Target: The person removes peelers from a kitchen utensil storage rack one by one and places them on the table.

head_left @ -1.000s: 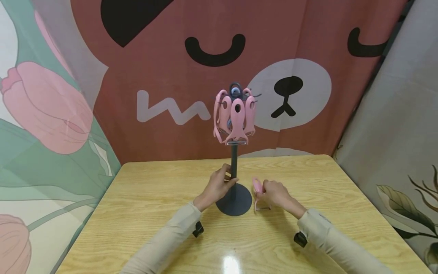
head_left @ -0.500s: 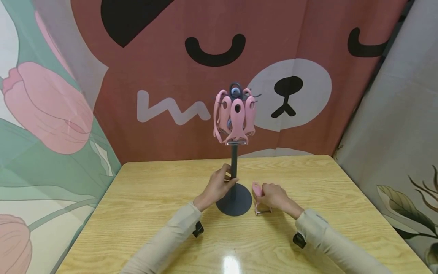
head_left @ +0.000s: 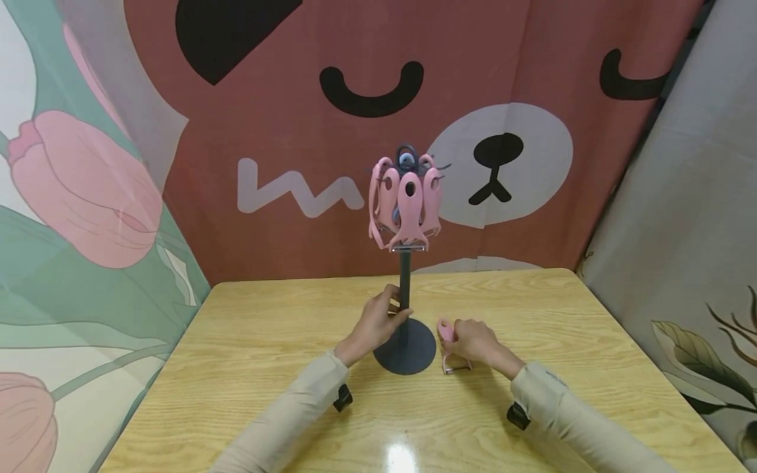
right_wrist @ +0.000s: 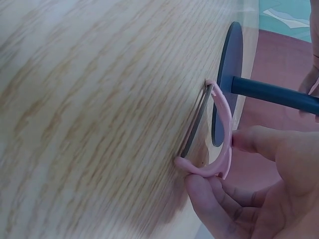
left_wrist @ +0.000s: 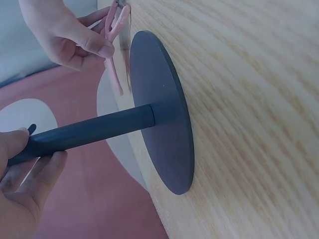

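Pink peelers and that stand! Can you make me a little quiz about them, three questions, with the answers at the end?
1. True or false: the left hand lies flat on the table.
2. Where is the pink peeler that the right hand holds? a) hung up high, b) beside the round base, c) in the left hand.
3. Fill the gap: the other peelers hang near the ____ of the stand.

Key: 1 false, it grips the stand; 2 b; 3 top.

Looked like smooth plastic on the peeler [head_left: 447,334], metal blade [right_wrist: 197,119]. Seemed kinda matt on the stand [left_wrist: 89,130], glossy wood-look on the table [head_left: 266,341].
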`<control>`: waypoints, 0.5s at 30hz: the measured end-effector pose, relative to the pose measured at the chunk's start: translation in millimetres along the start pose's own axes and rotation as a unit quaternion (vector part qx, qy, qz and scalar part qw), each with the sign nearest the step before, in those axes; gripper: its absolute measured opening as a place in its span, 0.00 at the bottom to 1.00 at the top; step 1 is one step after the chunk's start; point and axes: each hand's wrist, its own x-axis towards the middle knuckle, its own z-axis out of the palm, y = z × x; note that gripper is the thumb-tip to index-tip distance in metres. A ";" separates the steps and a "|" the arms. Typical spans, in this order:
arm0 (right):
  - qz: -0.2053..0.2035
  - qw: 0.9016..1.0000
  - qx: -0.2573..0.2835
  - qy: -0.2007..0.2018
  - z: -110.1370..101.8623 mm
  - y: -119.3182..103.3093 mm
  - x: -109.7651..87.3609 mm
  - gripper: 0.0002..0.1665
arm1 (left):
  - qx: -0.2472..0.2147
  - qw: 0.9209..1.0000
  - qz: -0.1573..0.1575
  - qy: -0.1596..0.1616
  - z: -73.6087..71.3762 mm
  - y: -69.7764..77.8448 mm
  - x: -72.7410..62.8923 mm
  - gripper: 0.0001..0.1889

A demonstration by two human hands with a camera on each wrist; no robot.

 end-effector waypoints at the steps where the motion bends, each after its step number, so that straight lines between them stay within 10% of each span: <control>1: 0.001 1.000 -0.001 -0.001 0.3 -0.1 -0.2 0.17 | -0.001 1.000 -0.002 -0.001 0.0 0.3 -0.1 0.15; 15: 0.010 1.000 -0.012 -0.011 0.6 -1.5 -1.5 0.18 | -0.005 1.000 0.002 0.001 0.2 1.1 -1.3 0.15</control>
